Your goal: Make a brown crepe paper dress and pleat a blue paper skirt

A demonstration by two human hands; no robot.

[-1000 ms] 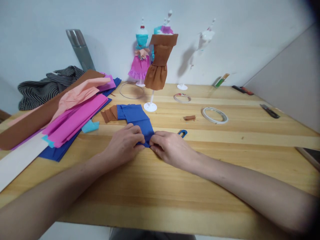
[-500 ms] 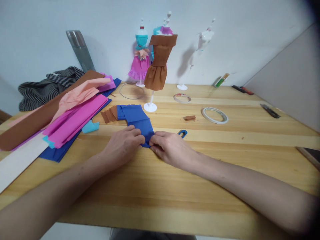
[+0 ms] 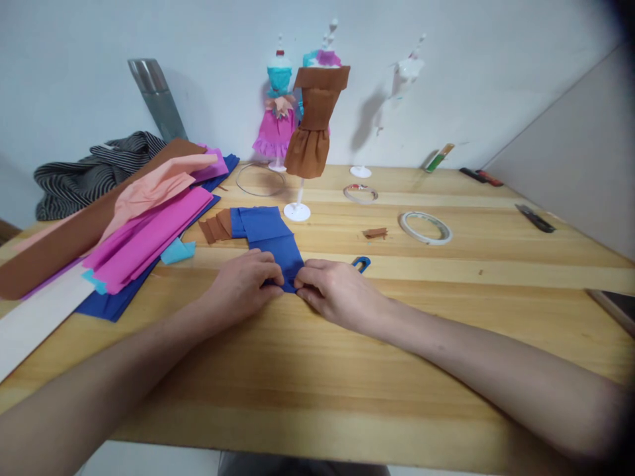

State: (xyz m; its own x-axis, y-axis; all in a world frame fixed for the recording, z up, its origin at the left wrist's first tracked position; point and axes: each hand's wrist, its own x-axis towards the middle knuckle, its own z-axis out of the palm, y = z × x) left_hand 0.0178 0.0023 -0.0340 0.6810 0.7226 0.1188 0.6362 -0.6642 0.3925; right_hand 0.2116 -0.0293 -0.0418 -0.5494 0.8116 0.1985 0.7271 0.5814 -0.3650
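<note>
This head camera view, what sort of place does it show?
Probably an indoor craft workspace: on the wooden table stand a small mannequin in a brown dress, a pile of colored sheets and what looks like a white tape roll.

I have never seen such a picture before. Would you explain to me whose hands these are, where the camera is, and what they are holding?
There is no machine here: a person works with two bare hands, seen through a camera on that person's own head. The left hand and right hand grip the near end of a blue piece on the wooden table. Folded coloured sheets lie at the left, a white ring at the right. Behind stands a small figure in a brown dress.
</note>
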